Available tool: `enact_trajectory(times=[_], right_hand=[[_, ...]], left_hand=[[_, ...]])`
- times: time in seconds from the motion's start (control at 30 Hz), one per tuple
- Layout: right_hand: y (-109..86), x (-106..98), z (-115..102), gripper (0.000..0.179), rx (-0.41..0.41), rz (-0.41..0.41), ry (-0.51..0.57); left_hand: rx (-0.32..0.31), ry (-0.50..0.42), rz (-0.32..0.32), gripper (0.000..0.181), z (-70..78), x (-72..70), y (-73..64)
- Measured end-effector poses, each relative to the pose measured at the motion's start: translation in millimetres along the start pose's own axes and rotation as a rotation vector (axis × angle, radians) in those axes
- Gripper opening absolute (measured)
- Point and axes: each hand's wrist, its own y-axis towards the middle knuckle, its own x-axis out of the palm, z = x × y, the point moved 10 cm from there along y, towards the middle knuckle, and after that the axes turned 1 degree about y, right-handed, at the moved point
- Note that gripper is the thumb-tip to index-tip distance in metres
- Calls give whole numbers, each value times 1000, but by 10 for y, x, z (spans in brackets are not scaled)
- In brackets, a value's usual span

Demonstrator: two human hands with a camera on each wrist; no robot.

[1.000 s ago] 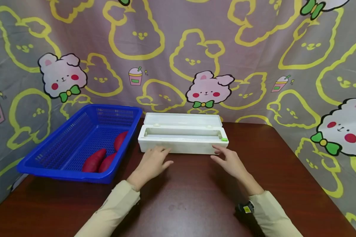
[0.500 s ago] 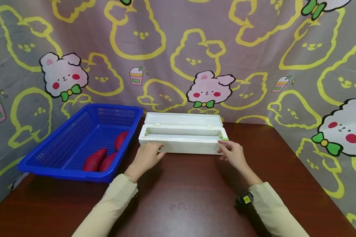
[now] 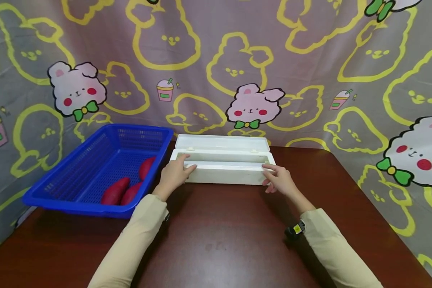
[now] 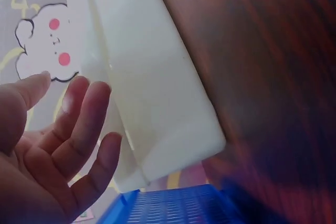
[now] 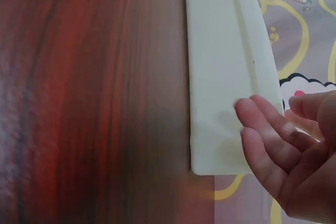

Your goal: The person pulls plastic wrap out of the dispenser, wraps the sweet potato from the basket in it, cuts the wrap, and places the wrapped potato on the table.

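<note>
A long white box (image 3: 225, 176), shaped like a cling film dispenser, stands on the table with its white lid (image 3: 221, 143) raised at the back. My left hand (image 3: 173, 176) is over its left front end, one finger reaching above the opening and the thumb at the front rim. At the opposite end, my right hand (image 3: 281, 181) has its fingertips right at the front rim and covers the corner. In the left wrist view, the loosely bent fingers overlap the box (image 4: 157, 87). Nothing shows between thumb and fingers in the right wrist view either, beside the box front (image 5: 220, 77).
To the left sits a blue plastic basket (image 3: 75, 208) with several red sweet potatoes (image 3: 115, 192) along its right side. Its rim lies close to my left forearm. A patterned cloth (image 3: 201, 52) hangs directly behind the box, and the brown table (image 3: 216, 232) spreads out in front.
My left hand has moved forward and up from in front of the box to its rim and opening. The right hand has shifted slightly right, covering the green slider seen earlier.
</note>
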Motion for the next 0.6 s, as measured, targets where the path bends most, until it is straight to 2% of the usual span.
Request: enact_trajectory(times=[0.1,0.23,0.43,0.6], right_hand=[[35,61,30,42,53,-48,-2],[79,110,54,46,94,-82,0],[142,166,117,49,147,-126,35],[138,171,171,44,205,-133,77]], left_hand=[[-69,-36,-85,57,-118,77,43],[-113,-84,-174,59,-202,185,84],[-158,-258,-275,58,-274,298,111],[-187,-401,-335,45,-300,394,128]])
